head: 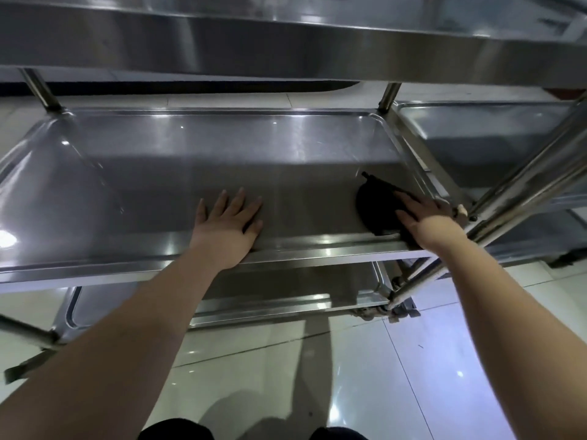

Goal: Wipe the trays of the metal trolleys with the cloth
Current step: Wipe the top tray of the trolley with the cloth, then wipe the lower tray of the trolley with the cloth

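The middle tray (178, 160) of a stainless steel trolley fills the view. My left hand (227, 222) lies flat on it near the front rim, fingers spread and straight. A dark cloth (374, 204) sits at the tray's front right corner. My right hand (425, 219) presses on the cloth with straight fingers, covering its right part. The top tray (286, 42) hangs overhead and the bottom tray (286, 300) shows below the front rim.
A second trolley's tray (482, 138) stands close on the right. Slanted metal tubes (521, 185) cross beside my right wrist. Upright posts (389, 96) rise at the tray's back corners. Glossy floor tiles (397, 376) lie below, and my knees show at the bottom edge.
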Motion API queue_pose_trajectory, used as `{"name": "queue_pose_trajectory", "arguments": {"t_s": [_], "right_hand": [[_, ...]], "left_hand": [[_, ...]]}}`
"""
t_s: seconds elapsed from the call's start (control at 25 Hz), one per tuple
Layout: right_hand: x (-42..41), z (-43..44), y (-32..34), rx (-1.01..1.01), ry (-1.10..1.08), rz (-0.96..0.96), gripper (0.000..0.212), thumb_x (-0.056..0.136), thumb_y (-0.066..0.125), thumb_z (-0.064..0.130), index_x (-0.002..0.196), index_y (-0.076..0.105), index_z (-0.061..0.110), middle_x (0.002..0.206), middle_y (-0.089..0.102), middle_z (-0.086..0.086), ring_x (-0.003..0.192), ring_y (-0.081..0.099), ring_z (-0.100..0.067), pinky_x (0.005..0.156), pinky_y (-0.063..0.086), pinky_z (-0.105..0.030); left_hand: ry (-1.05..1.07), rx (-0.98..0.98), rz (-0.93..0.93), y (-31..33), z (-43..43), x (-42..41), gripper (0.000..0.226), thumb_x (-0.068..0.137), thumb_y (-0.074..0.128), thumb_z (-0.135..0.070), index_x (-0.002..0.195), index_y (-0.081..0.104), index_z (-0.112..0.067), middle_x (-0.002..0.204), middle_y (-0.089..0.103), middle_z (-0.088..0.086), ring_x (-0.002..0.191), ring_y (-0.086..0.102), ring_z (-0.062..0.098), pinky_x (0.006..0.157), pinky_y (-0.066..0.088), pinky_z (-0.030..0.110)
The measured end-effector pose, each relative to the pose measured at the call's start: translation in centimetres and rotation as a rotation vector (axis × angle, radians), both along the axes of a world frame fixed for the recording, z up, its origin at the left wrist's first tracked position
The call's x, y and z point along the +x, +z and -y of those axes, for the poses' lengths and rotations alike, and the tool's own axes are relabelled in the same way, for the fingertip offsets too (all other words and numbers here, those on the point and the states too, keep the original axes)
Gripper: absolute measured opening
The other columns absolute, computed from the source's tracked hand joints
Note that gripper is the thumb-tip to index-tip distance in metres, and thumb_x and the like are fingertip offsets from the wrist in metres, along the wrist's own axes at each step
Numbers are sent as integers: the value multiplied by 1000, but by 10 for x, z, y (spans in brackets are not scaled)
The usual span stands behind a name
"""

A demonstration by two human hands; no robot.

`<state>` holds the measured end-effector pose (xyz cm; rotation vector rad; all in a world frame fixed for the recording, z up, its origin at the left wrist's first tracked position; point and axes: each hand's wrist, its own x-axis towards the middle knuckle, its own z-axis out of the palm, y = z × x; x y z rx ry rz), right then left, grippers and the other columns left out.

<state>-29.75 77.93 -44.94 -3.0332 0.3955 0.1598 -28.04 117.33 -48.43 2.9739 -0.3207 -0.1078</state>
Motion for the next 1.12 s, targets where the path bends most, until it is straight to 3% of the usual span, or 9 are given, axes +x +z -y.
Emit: {"name": "queue_pose_trajectory", "arguments": {"t_s": [0.08,0.24,0.4,0.48,0.56,0.72,0.8,0.96,1.12], "right_hand": [[-11,-41,1,-53,-14,-12,48,98,26,58,145,15,57,158,23,8,141,23,-36,112,16,-61],[-29,-165,-8,-25,368,-24,48,98,22,60,145,14,58,160,18,13,144,16,-33,111,5,-60],[-9,-143,25,188,304,-98,51,98,39,56,147,27,47,157,29,12,147,15,-27,113,8,-54],[-8,-126,33,263,281,-123,51,97,52,44,145,41,30,147,45,1,139,34,-29,111,27,-43],[-14,-130,30,341,267,-24,42,94,61,32,133,55,17,130,58,-10,123,51,-32,99,40,-35],[-22,-141,41,204,233,15,39,89,66,30,124,58,13,120,58,-13,113,53,-35,94,44,-40],[-41,-137,47,184,305,98,35,88,67,28,119,61,13,113,57,-11,107,51,-31,88,46,-40],[-116,-121,18,292,427,360,35,81,74,16,114,64,9,105,55,-8,98,46,-27,85,38,-32],[-148,-114,-75,285,478,299,33,80,72,8,112,64,7,107,59,-10,94,47,-30,84,41,-39]], "left_hand": [[-3,-10,-10,2,2,-1,53,99,17,-57,150,4,-52,163,-5,-15,151,-7,19,119,-8,51],[6,-133,7,12,-2,-4,51,103,26,-43,153,16,-40,164,10,-7,151,4,21,120,-3,49],[-97,-407,199,29,1,-7,48,102,35,-37,149,35,-25,147,45,9,134,41,33,112,30,43],[-187,-381,213,42,24,-3,55,95,43,-53,141,46,-24,140,52,7,126,48,32,104,40,43],[-328,-224,97,53,55,-1,68,87,54,-63,142,45,-25,140,52,5,127,46,29,104,39,44],[-441,-103,-80,64,81,3,71,81,63,-62,141,46,-27,134,57,1,121,52,26,98,42,41],[-476,-135,-48,69,77,-5,55,81,66,-59,125,55,-28,118,62,-2,111,55,23,88,41,37],[-571,-118,356,38,70,-72,38,82,64,-57,105,61,-27,93,62,-5,91,57,23,81,33,40],[-518,-99,156,-50,72,-121,41,89,56,-50,123,55,-27,106,61,-4,97,59,22,85,31,37]]}}
